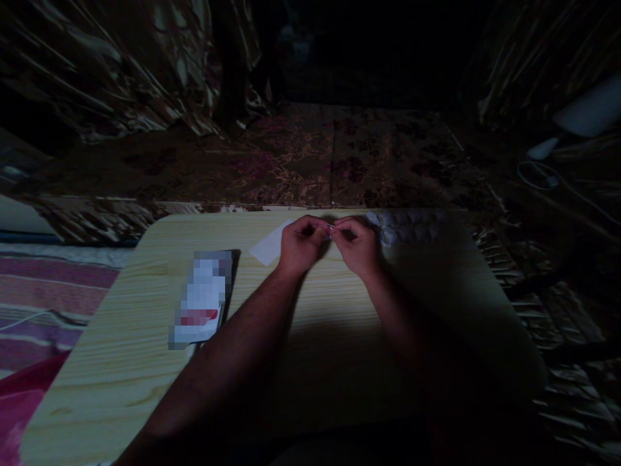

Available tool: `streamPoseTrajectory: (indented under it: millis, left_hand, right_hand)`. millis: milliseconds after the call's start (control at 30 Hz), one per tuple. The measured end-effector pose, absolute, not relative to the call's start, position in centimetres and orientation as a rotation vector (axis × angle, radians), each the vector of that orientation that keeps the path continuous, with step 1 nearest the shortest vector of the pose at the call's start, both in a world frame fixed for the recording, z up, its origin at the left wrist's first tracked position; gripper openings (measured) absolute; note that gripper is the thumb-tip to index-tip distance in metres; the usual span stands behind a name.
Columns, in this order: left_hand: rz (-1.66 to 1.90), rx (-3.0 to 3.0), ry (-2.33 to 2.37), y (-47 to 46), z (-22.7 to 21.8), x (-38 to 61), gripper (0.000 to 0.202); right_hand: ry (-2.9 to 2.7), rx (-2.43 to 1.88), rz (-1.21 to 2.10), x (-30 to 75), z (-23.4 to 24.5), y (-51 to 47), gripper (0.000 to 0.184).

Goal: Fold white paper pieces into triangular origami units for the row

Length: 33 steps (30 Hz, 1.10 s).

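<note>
Near the far edge of the table, my left hand (304, 243) and my right hand (356, 243) meet fingertip to fingertip. Both are closed in a pinch on a small white piece (330, 226), which looks like paper. Most of it is hidden by the fingers. A flat white sheet of paper (268, 246) lies just left of my left hand, partly behind it. Beside my right hand, rows of small pale pointed pieces (410, 226), seemingly folded paper, sit close together in the shade.
A pixelated flat object (201, 298) rests on the left of the wooden table (116, 310). Beyond the far edge stands a surface under patterned brown cloth (291, 155). A white lamp (589, 110) and a coiled cable (536, 175) are at right. Striped bedding (53, 285) lies left.
</note>
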<state>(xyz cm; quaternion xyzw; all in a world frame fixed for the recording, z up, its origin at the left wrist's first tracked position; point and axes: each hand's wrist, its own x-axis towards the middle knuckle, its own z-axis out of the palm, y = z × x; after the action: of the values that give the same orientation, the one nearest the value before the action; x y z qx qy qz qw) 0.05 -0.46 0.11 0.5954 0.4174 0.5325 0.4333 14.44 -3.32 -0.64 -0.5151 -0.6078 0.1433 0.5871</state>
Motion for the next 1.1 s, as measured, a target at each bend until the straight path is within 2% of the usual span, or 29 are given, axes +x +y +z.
streamPoseTrajectory:
  millis: [100,300,600,1100]
  left_hand:
    - [1.345,1.428,1.043,-0.40,0.18,0.00,0.027]
    - [1.317,1.345,0.997,-0.62,0.48,0.15,0.029]
    - [1.337,1.278,1.047,-0.53,0.50,0.25,0.027]
    - [1.307,1.281,1.057,-0.33,0.24,0.05,0.027]
  right_hand:
    - [-1.335,-1.231,0.453,14.34,-0.70,-3.34,0.004]
    - [-1.272,-1.287,0.548,14.52,-0.94,-3.19,0.008]
    - [-1.169,-1.155,0.700,14.55,-1.24,-2.73,0.013]
    - [-1.165,-1.241,0.769,14.69,-0.68,-2.91,0.012]
